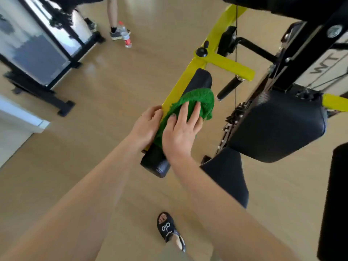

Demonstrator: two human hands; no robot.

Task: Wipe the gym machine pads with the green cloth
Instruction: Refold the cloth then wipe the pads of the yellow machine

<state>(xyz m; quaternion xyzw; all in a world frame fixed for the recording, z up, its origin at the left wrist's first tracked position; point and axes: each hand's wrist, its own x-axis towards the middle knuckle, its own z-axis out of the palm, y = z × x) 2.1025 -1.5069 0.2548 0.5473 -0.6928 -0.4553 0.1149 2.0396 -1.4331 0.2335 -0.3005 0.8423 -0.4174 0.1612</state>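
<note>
Pressing green cloth point(195, 104) onto arm pad point(200, 81), right hand point(180, 132) flat, left hand point(147, 127) steadying

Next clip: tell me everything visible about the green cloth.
The green cloth is a bright green, fuzzy, terry-like rag, rumpled and draped over the middle of a long black arm pad mounted on a yellow frame bar. The right hand presses it flat with spread fingers; the left hand touches its near-left edge by the frame. Its far edge bunches, and a frayed corner hangs off the pad's right side.
</note>
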